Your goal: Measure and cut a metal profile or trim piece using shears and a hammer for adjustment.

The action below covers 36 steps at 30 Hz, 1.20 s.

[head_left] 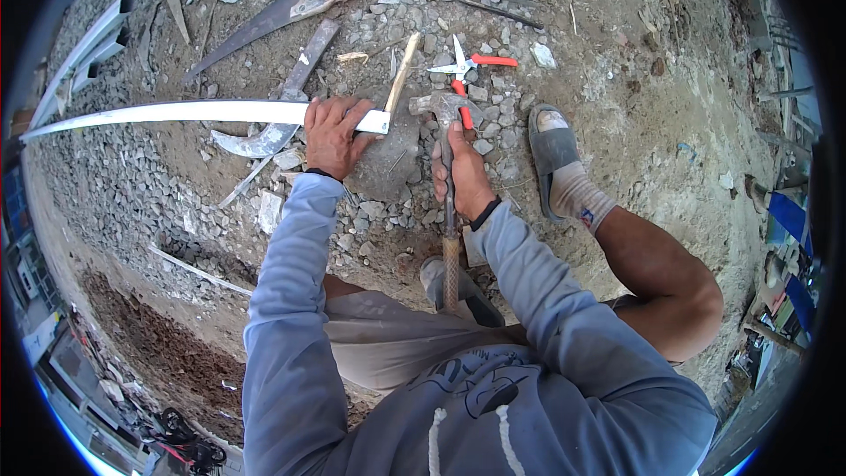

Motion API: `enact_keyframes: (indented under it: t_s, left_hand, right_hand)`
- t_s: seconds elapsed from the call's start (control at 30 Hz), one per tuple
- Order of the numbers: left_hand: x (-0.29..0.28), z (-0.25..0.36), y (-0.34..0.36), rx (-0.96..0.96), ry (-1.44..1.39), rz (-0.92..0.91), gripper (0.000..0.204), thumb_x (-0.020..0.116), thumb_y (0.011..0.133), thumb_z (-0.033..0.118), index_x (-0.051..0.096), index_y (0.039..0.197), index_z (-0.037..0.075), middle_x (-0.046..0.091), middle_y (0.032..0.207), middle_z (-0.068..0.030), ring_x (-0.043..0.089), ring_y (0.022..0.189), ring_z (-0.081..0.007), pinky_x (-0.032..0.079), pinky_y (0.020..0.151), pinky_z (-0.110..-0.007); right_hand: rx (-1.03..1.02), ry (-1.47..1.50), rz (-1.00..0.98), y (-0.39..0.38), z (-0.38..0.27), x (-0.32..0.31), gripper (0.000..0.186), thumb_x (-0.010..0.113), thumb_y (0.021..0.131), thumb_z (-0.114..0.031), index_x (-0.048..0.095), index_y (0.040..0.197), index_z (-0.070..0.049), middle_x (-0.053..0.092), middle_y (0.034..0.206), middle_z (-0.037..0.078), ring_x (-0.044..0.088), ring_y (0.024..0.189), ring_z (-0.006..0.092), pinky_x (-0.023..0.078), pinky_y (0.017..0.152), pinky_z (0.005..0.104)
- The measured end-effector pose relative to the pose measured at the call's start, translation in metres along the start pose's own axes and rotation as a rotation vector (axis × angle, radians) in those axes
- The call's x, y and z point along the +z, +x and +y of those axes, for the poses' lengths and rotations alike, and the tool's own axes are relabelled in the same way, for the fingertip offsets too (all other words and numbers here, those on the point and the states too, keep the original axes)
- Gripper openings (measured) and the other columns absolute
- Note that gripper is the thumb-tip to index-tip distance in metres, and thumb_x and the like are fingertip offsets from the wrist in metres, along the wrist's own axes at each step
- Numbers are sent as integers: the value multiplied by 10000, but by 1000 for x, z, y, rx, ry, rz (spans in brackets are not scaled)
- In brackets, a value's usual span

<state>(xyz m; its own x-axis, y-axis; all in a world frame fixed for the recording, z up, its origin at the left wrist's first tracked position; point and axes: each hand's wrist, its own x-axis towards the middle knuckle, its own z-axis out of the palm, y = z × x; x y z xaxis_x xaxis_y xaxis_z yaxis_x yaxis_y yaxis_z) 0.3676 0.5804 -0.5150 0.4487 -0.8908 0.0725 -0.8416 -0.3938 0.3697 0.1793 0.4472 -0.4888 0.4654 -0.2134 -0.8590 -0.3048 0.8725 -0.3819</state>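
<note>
My left hand (335,137) is closed over a long white strip (220,112) near its right end, fingers on top and thumb at the near edge. The strip runs off to the far left. At its right end a thin wooden stick (404,72) slants up and away, its lower tip touching or just inside the strip; I cannot tell which. My right hand (465,172) grips a claw hammer (443,107) high on the shaft, close under the head. Its worn handle points toward me. Red-handled snips (461,69) lie open just beyond the hammer head.
A handsaw (291,9) and a curved blade with a flat handle (264,139) lie on the gravel. Dark rods (493,9) rest farther off. White profiles (88,57) are at the far left. My sandalled foot (553,145) stands right of the hammer; loose stones surround the strip.
</note>
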Motion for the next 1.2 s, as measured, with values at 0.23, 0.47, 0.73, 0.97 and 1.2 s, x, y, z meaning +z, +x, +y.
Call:
enact_keyframes:
  t_s: [0.23, 0.47, 0.73, 0.97, 1.2]
  left_hand:
    - [-3, -3, -3, -17, -10, -7, 553, 786, 686, 333, 591, 1192, 227, 577, 1155, 9, 507, 1141, -224, 262, 1084, -495]
    - [-1, 1, 0, -11, -25, 11, 552, 785, 685, 338, 594, 1192, 234, 578, 1149, 1, 507, 1144, -220, 261, 1087, -490]
    - [-6, -1, -3, -34, 0, -5, 547, 786, 686, 304, 587, 1190, 233, 582, 1145, 13, 498, 1168, -207, 269, 1099, -474]
    - [-1, -6, -5, -16, -8, -38, 551, 780, 697, 278, 578, 1208, 238, 573, 1173, 8, 492, 1177, -220, 261, 1106, -485]
    - [-4, 3, -2, 10, -53, -11, 551, 777, 692, 202, 566, 1199, 247, 572, 1163, 13, 502, 1159, -225, 264, 1110, -490]
  right_hand:
    - [52, 30, -59, 3, 18, 3, 569, 339, 935, -659, 475, 794, -125, 394, 499, -17, 376, 350, 142, 320, 339, 324]
    - [103, 28, -108, -2, 21, 5, 585, 329, 931, -671, 472, 800, -119, 393, 513, -12, 361, 360, 144, 313, 351, 331]
    - [-330, -394, -10, -24, 11, -13, 521, 381, 966, -580, 502, 808, -99, 427, 526, -8, 392, 385, 100, 329, 357, 264]
    - [-937, -950, -48, -77, -19, -3, 317, 576, 917, -255, 608, 1079, 15, 584, 682, 112, 626, 584, 256, 455, 493, 353]
    - [-942, -1477, 23, -18, -6, 6, 270, 625, 814, -179, 516, 983, 1, 611, 700, 251, 606, 635, 451, 481, 562, 517]
